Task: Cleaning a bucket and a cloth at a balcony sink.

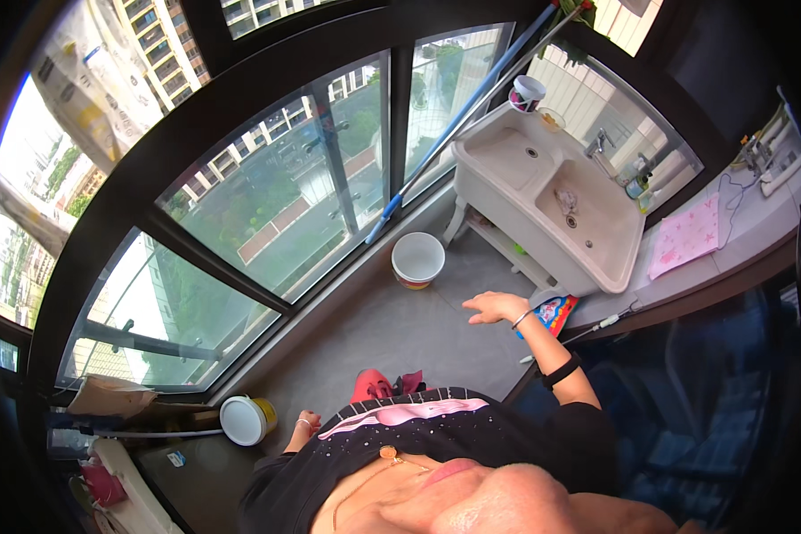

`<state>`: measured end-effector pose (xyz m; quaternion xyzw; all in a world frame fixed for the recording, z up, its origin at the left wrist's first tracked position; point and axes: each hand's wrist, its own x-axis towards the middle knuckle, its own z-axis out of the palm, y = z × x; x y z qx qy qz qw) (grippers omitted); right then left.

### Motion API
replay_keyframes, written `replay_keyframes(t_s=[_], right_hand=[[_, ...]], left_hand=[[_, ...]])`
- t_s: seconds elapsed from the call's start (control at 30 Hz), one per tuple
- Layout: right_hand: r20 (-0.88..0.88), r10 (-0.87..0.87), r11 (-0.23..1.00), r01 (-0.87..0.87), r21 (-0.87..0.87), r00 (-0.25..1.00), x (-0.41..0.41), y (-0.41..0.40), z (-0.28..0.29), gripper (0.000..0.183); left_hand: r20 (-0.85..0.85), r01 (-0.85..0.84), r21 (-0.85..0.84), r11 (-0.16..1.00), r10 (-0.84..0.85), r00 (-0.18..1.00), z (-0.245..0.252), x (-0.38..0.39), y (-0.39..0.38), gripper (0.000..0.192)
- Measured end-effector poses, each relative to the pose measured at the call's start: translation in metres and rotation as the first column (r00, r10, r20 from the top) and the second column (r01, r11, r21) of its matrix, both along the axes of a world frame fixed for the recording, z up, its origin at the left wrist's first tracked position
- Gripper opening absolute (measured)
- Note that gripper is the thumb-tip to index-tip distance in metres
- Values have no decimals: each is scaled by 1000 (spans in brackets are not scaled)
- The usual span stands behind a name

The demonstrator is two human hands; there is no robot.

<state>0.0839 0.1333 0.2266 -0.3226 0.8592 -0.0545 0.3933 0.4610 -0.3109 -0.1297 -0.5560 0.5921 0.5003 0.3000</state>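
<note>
My right hand (pixel 497 307) reaches out over the grey tiled floor (pixel 347 340), fingers apart and holding nothing. A bracelet circles its wrist. Beside that wrist, lower down, is a blue and red plastic packet (pixel 555 314) with writing on it. A white plastic bucket (pixel 418 259) stands open on the floor ahead, apart from the hand. My left hand (pixel 310 420) hangs low at my side, small and partly turned away, so its fingers cannot be made out well. Near it a lidded white and yellow bucket (pixel 245 419) appears by the window wall.
A two-basin ceramic sink (pixel 500 193) stands ahead right, with a crumpled wet-looking item (pixel 565 200) in one basin and a faucet (pixel 599 141) behind. A blue pole (pixel 434 157) leans along the windows. A pink cloth (pixel 685 235) covers part of the ledge (pixel 741 260). Cardboard (pixel 110 395) rests at left.
</note>
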Motion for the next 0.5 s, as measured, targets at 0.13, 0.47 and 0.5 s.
replay_keyframes(t_s=[0.13, 0.47, 0.5], right_hand=[[-175, -92, 996, 88, -34, 980, -23, 67, -14, 50], [-265, -163, 973, 109, -205, 950, -177, 182, 18, 51], [-300, -178, 983, 157, -95, 937, -189, 196, 27, 50]], left_hand=[[-69, 490, -112, 865, -498, 864, 53, -116, 41, 47], [-495, 552, -110, 827, -527, 691, 100, -398, 152, 52], [-464, 645, -88, 759, -604, 648, 108, -429, 166, 52]])
